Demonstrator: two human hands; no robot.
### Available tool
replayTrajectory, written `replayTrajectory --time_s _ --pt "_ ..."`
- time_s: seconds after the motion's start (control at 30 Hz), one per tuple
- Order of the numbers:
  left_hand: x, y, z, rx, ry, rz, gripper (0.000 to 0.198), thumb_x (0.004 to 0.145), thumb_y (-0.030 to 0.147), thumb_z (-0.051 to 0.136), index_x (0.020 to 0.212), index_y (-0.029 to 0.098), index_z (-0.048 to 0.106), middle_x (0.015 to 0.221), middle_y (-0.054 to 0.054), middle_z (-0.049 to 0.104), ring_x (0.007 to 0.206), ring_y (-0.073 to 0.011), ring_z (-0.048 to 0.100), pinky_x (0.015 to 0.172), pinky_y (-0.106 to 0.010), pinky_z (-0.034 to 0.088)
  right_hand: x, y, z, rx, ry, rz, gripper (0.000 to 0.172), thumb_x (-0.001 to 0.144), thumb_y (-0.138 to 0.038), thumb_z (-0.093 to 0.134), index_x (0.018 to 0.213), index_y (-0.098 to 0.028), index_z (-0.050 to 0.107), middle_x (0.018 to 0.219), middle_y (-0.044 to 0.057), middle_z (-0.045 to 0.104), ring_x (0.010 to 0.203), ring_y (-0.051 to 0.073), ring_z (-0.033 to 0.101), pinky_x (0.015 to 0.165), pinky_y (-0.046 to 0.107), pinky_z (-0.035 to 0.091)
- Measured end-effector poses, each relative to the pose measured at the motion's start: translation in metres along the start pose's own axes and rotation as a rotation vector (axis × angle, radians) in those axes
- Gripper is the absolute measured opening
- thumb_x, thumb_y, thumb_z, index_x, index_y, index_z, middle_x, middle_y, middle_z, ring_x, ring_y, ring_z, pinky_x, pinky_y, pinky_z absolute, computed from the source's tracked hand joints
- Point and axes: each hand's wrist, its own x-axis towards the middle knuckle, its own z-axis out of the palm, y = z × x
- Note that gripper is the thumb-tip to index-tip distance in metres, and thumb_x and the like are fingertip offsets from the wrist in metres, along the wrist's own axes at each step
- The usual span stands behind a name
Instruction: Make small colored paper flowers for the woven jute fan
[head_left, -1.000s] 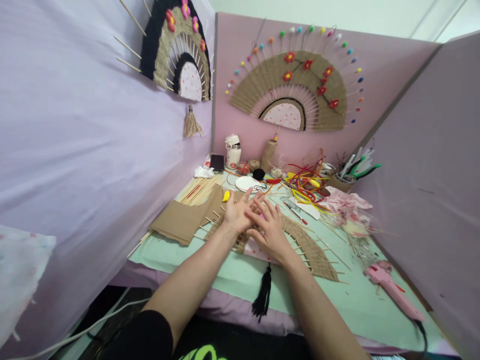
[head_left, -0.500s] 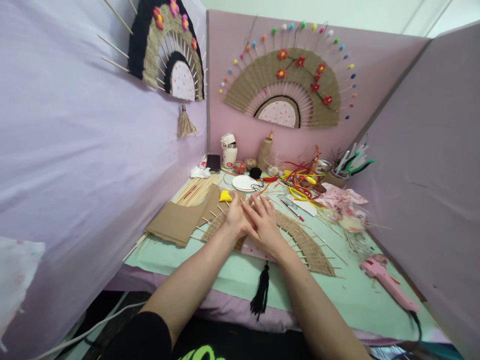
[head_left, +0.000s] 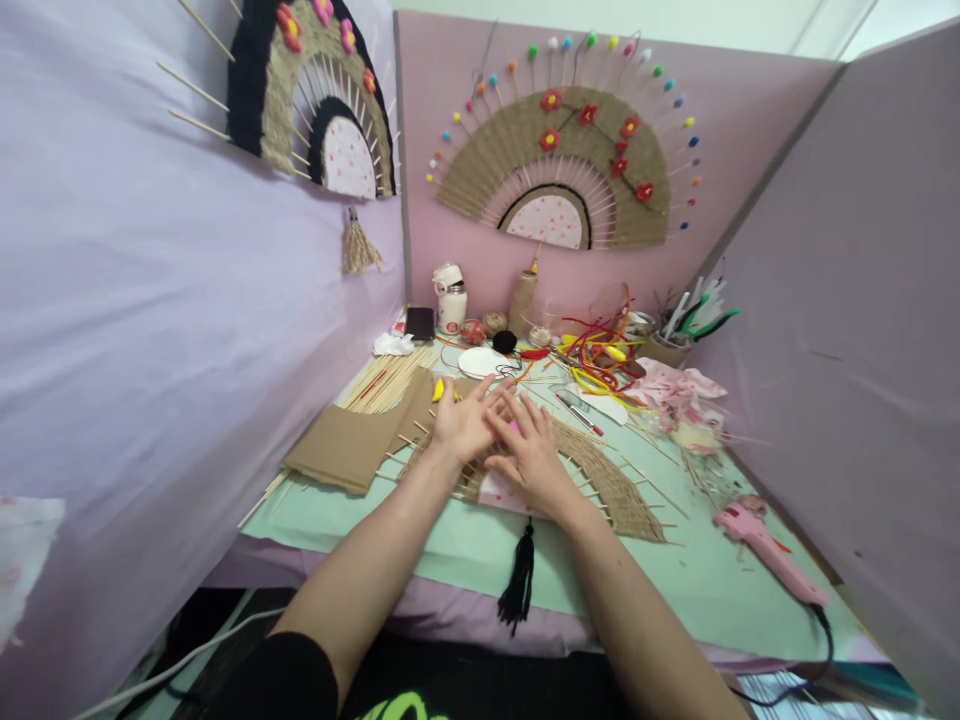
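Note:
A half-woven jute fan (head_left: 607, 480) with wooden skewer ribs lies flat on the green mat (head_left: 697, 580), a black tassel (head_left: 519, 580) hanging from its base over the table edge. My left hand (head_left: 461, 420) and my right hand (head_left: 529, 450) are held together over the fan's middle, fingers stretched out and overlapping. A small pink spot shows between them, too small to name. The fan's dotted pink centre is mostly hidden under my hands.
Brown card pieces (head_left: 345, 450) and loose skewers (head_left: 390, 380) lie to the left. A pink glue gun (head_left: 765, 550) lies at the right. Coloured wires (head_left: 600, 350), a tool cup (head_left: 667, 345), jars and twine stand at the back. Two finished fans hang on the walls.
My hands stay pressed together above the fan, the fingers shifting slightly against each other. The view has drifted a little to the right and down.

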Motion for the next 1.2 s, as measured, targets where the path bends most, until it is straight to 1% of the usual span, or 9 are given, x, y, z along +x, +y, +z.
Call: replayTrajectory --time_s 0.1,0.17,0.33,0.5,0.67,0.77,0.83,0.97,1.2 --pt "-0.001 -0.002 0.002 -0.006 -0.021 -0.061 0.084 0.084 0.073 0.027 0.134 0.009 0.045 0.129 -0.023 0.057 0.115 -0.0308 0.059 0.096 -0.046 0.047 0.001 0.002 0.000 -0.009 0.017 0.071 0.063 0.089 -0.059 0.043 0.141 -0.023 0.044 0.155 0.014 0.026 0.142 0.035 0.019 0.111 0.062 0.020" --pt "-0.001 -0.003 0.003 0.010 -0.015 -0.112 0.084 0.084 0.074 0.026 0.134 0.009 0.046 0.128 -0.023 0.057 0.114 -0.0316 0.059 0.096 -0.048 0.046 0.001 0.001 0.000 -0.008 0.014 0.025 0.064 0.089 -0.059 0.044 0.142 -0.023 0.043 0.155 0.014 0.026 0.143 0.034 0.018 0.111 0.060 0.019" --pt "-0.002 0.000 0.003 -0.004 0.006 -0.020 0.082 0.085 0.072 0.028 0.135 0.010 0.045 0.129 -0.022 0.057 0.113 -0.0289 0.060 0.095 -0.044 0.048 -0.001 0.003 0.002 -0.016 0.040 -0.004 0.060 0.088 -0.059 0.044 0.139 -0.027 0.047 0.155 0.011 0.027 0.142 0.033 0.020 0.111 0.059 0.020" --pt "-0.003 -0.005 0.006 0.034 -0.041 -0.140 0.084 0.085 0.073 0.024 0.134 0.009 0.046 0.129 -0.023 0.057 0.118 -0.0326 0.057 0.100 -0.050 0.043 0.000 0.005 0.004 -0.004 0.065 0.019 0.060 0.090 -0.056 0.044 0.140 -0.023 0.046 0.155 0.013 0.027 0.142 0.033 0.020 0.112 0.057 0.021" --pt "-0.003 -0.002 0.005 0.015 -0.007 -0.058 0.082 0.086 0.071 0.027 0.136 0.008 0.043 0.129 -0.023 0.058 0.116 -0.0298 0.059 0.098 -0.046 0.046 -0.001 0.003 0.002 0.004 0.053 0.016 0.057 0.089 -0.055 0.048 0.138 -0.026 0.048 0.156 0.011 0.025 0.142 0.032 0.019 0.112 0.058 0.020" --pt "-0.002 -0.001 0.005 0.041 -0.041 -0.116 0.080 0.086 0.071 0.026 0.135 0.010 0.044 0.129 -0.023 0.057 0.116 -0.0308 0.059 0.096 -0.049 0.046 0.000 0.002 0.000 -0.005 0.069 0.110 0.057 0.089 -0.052 0.049 0.138 -0.023 0.048 0.155 0.014 0.027 0.141 0.034 0.021 0.110 0.060 0.022" --pt "-0.001 -0.001 0.004 0.067 -0.029 -0.151 0.083 0.086 0.071 0.025 0.135 0.008 0.044 0.128 -0.024 0.057 0.115 -0.0312 0.059 0.094 -0.048 0.048 0.001 -0.001 -0.002 0.009 0.066 0.070 0.057 0.088 -0.051 0.053 0.137 -0.022 0.050 0.155 0.013 0.028 0.142 0.034 0.018 0.111 0.059 0.021" --pt "-0.001 0.002 0.006 0.078 -0.016 -0.075 0.082 0.085 0.071 0.029 0.134 0.007 0.044 0.126 -0.024 0.058 0.110 -0.0309 0.061 0.082 -0.042 0.054 0.001 -0.005 -0.007 0.051 0.141 0.033 0.042 0.092 -0.039 0.050 0.129 -0.021 0.057 0.150 0.011 0.037 0.140 0.029 0.023 0.113 0.056 0.022" --pt "-0.003 -0.004 0.012 0.095 -0.028 -0.134 0.078 0.084 0.070 0.035 0.129 0.008 0.050 0.118 -0.024 0.059 0.101 -0.0283 0.063 0.070 -0.035 0.055 0.005 0.004 -0.007 0.160 0.353 0.101 0.021 0.091 -0.024 0.052 0.099 -0.022 0.072 0.127 0.006 0.061 0.124 0.025 0.040 0.107 0.048 0.036"
